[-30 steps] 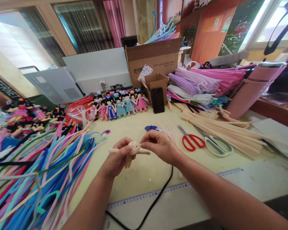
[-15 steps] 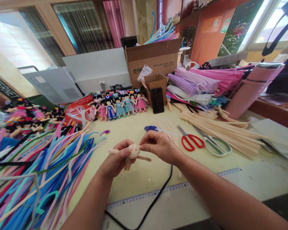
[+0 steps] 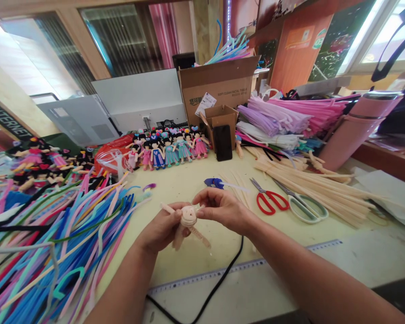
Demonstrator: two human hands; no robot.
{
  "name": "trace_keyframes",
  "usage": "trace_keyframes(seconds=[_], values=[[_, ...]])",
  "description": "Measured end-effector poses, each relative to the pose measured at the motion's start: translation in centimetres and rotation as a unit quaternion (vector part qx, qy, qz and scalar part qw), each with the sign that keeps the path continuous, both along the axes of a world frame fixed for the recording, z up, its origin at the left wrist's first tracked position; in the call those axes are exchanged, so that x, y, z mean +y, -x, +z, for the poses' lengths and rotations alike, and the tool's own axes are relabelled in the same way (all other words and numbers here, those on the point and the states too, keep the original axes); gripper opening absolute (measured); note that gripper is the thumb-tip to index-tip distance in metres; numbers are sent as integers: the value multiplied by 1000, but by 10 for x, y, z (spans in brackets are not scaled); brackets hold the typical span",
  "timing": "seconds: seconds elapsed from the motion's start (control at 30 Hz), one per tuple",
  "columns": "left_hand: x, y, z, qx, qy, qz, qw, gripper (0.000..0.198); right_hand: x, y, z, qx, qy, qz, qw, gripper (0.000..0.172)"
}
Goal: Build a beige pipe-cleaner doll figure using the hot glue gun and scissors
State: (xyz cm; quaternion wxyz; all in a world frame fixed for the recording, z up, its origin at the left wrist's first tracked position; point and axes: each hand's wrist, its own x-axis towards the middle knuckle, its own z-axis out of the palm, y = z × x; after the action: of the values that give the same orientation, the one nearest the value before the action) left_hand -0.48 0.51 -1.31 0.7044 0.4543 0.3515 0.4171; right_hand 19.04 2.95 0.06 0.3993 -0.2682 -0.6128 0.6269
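Note:
Both hands work over the yellow table (image 3: 202,258). My left hand (image 3: 164,227) is closed around a small beige pipe-cleaner doll body (image 3: 188,221), its round head between thumb and fingers and its limbs sticking out below and to the left. My right hand (image 3: 222,208) pinches the head of the same figure from the right. A black cord (image 3: 222,270) runs under my right wrist towards me.
A heap of coloured pipe cleaners (image 3: 54,243) fills the left. Finished dolls (image 3: 168,150) stand in a row at the back, beside cardboard boxes (image 3: 219,87). Red scissors (image 3: 270,198), pale-handled scissors (image 3: 302,207) and beige stems (image 3: 324,189) lie right. A ruler (image 3: 243,267) lies along the front.
The doll body has turned in my hands: its limbs, which stuck out sideways, now point down and to the right. Both hands have shifted slightly lower.

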Motion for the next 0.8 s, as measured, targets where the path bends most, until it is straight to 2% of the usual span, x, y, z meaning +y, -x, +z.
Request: trace_keyframes(seconds=[0.13, 0.23, 0.37, 0.5, 0.6, 0.8], values=[[-1, 6, 2, 5, 15, -39, 999, 47, 2, -2, -1, -13, -22, 19, 1000, 32], [-1, 6, 4, 9, 22, -38, 999, 47, 2, -4, 1, -23, -30, 32, 999, 30], [0, 0, 8, 31, 19, 26, 999, 48, 2, -3, 2, -37, -20, 8, 999, 24], [2, -7, 10, 121, 11, 108, 987, 55, 4, 0, -2, -56, -5, -49, 997, 20], [3, -10, 9, 180, -32, 155, 971, 54, 5, 3, -5, -79, 10, -83, 993, 20], [-2, -13, 10, 221, -110, 143, 958, 50, 5, 7, -6, -93, 11, -100, 991, 21]])
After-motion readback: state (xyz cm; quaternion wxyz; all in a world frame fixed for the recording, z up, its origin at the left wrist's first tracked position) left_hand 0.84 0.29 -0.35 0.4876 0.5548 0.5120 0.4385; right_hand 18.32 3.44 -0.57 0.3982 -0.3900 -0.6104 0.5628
